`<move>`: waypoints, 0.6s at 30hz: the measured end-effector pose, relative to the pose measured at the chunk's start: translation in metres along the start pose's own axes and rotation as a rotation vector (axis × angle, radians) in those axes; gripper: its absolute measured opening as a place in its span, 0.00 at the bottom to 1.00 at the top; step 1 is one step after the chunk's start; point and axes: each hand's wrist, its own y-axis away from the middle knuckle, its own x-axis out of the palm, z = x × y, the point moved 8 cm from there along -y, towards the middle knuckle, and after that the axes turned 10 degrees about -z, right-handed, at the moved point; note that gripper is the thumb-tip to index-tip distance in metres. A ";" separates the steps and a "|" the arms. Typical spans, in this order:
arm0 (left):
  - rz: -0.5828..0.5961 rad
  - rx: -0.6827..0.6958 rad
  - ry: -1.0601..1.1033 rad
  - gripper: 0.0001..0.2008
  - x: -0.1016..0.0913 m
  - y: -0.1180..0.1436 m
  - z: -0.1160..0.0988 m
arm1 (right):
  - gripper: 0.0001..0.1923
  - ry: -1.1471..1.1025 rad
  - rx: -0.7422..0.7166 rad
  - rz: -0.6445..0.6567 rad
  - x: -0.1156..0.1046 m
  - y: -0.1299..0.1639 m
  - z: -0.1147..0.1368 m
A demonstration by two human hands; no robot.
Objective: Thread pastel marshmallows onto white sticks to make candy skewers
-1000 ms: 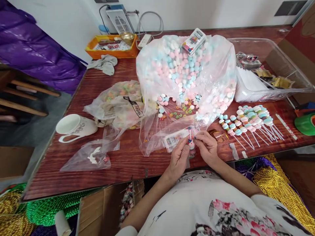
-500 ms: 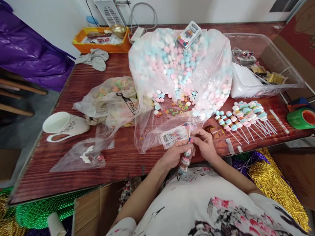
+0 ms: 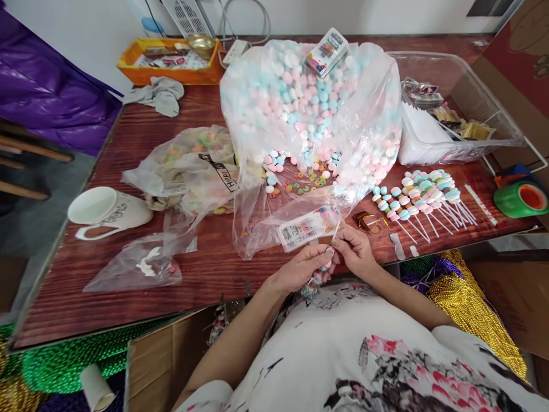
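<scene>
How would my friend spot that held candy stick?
Find the huge clear bag of pastel candies. Below it, the left hand and right hand meet. The candy stick there is held, unlike the sticks lying to the right.

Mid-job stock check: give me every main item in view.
wrapped skewer: one, pastel, front centre
marshmallow skewers: several, pastel, right
large bag: one, clear, centre
flat case: one, mostly white, on large bag
printed card: one, white, front centre
second bag: one, clear, left
small bag: one, clear, front left
mug: one, white, left
cloth: one, grey, back left
tray: one, orange, back left
bowl: one, golden, in tray
bin: one, clear, back right
tape roll: one, green, right
table: one, reddish, centre
beads: many, mixed colours, below
left hand: one, on wrapped skewer
right hand: one, on wrapped skewer
</scene>
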 end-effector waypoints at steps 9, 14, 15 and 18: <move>0.216 -0.176 0.089 0.21 0.013 0.006 0.012 | 0.16 0.635 -0.836 0.270 -0.006 0.027 0.039; 0.338 -0.122 -0.221 0.21 0.020 0.007 0.015 | 0.08 0.630 -0.709 0.452 0.004 0.030 0.022; 0.281 -0.028 -0.397 0.20 0.017 0.005 0.011 | 0.07 0.673 -0.655 0.463 0.007 0.030 0.016; -0.066 0.364 -1.032 0.14 0.006 0.006 -0.014 | 0.07 0.731 -0.408 0.430 0.010 0.025 -0.003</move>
